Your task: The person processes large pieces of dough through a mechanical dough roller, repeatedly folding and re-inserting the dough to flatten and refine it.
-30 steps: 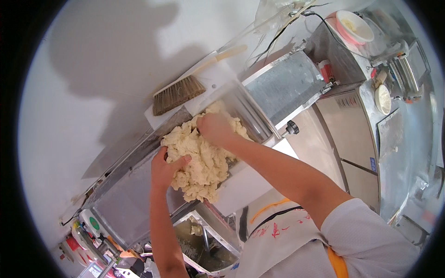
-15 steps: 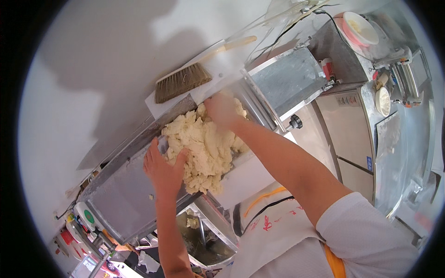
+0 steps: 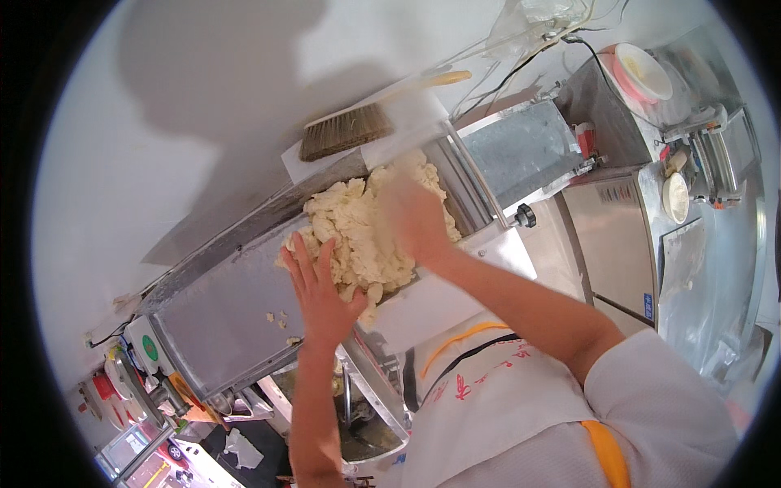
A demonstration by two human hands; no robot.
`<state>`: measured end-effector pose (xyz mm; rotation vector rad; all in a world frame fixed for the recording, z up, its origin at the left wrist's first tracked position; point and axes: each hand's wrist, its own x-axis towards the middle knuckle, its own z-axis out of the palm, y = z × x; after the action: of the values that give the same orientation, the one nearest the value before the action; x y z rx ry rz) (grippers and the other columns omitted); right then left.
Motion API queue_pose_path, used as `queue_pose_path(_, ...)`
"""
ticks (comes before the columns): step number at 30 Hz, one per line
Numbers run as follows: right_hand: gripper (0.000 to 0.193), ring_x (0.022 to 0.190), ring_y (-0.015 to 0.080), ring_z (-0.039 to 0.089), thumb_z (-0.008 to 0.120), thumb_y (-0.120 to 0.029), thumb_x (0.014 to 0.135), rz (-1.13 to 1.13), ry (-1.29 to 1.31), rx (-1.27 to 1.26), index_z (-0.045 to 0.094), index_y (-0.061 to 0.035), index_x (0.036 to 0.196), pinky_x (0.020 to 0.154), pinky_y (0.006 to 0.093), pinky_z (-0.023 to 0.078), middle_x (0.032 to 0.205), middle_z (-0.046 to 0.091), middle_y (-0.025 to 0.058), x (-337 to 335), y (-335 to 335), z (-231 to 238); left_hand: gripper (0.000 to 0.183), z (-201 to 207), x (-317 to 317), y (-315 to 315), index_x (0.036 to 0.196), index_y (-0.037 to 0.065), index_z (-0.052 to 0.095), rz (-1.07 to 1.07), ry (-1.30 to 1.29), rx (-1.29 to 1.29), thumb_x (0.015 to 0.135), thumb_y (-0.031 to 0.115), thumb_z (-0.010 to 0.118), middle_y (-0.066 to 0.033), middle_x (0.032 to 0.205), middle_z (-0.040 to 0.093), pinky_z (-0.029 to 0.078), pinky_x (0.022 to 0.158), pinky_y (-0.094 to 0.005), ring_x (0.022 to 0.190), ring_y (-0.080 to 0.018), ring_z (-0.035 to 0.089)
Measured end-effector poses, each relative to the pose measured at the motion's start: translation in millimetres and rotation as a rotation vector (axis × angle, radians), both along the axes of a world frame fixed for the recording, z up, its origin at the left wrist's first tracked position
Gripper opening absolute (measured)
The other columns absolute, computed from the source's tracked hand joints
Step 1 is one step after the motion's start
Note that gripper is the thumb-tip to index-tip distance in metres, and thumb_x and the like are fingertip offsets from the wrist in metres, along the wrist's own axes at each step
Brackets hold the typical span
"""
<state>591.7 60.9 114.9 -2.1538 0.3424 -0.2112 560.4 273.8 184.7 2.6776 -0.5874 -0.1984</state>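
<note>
Grey surface [image 3: 220, 321] with dough [image 3: 350, 224], white wall [image 3: 98, 211]

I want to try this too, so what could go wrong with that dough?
The right hand might get pinched if the metal roller beside the dough turned. Bristles from the brush lying close by could fall into the dough. Loose crumbs near the left hand might get left behind.
</note>
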Motion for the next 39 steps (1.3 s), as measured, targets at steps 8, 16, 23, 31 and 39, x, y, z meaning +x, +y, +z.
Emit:
queue_pose_path(8,0.027,0.108,0.0341,0.055,0.063,-0.009,0.085,0.041,-0.164,-0.370,0.060,-0.0057,0.112,0.095,0.0466,0.040,0.114,0.059,0.0135,-20.1,11.8,-13.8,0.083,-2.4,43.0,46.3,0.154,0.017,0.048,-0.249,0.121,0.033,0.076,0.006,0.076,-0.0224,0.174,0.009,0.020,0.126,-0.0596,0.158,-0.0520,0.004)
queue_pose_path(16,0.023,0.100,0.0318,0.055,0.061,-0.006,0.079,0.178,-0.203,-0.425,0.060,-0.0069,0.103,0.090,0.0438,0.042,0.102,0.055,0.0123,8.2,-10.4,-48.4,0.105,17.2,-2.0,-33.2,0.164,0.013,0.032,-0.038,0.174,0.159,0.079,0.041,0.087,-0.0248,0.173,0.009,0.007,0.123,-0.0706,0.158,-0.0532,0.000)
queue_pose_path(23,0.024,0.099,0.0316,0.055,0.060,-0.006,0.080,0.276,-0.221,-0.472,0.060,-0.0079,0.104,0.089,0.0437,0.042,0.101,0.056,0.0120,21.8,-26.7,-70.1,0.090,-3.2,35.9,19.3,0.158,0.028,0.046,-0.270,0.062,0.179,0.078,0.039,0.086,-0.0139,0.173,0.021,0.010,0.124,-0.0698,0.159,-0.0435,0.014)
queue_pose_path(31,0.022,0.100,0.0340,0.056,0.062,-0.007,0.081,0.281,-0.300,-0.454,0.061,-0.0082,0.103,0.089,0.0466,0.044,0.100,0.057,0.0117,33.0,-46.7,-93.1,0.075,-13.8,59.0,38.3,0.149,0.022,0.056,-0.415,0.018,0.095,0.079,0.020,0.085,-0.0114,0.171,0.028,0.011,0.128,-0.0634,0.158,-0.0391,0.020)
queue_pose_path(39,0.021,0.097,0.0376,0.058,0.063,-0.007,0.083,-0.040,-0.497,-0.246,0.065,-0.0059,0.104,0.088,0.0494,0.047,0.103,0.064,0.0144,18.4,-23.0,5.6,0.070,-26.3,47.7,34.7,0.146,0.021,0.059,-0.358,-0.012,0.015,0.081,0.014,0.083,-0.0115,0.171,0.027,0.010,0.128,-0.0624,0.159,-0.0394,0.019)
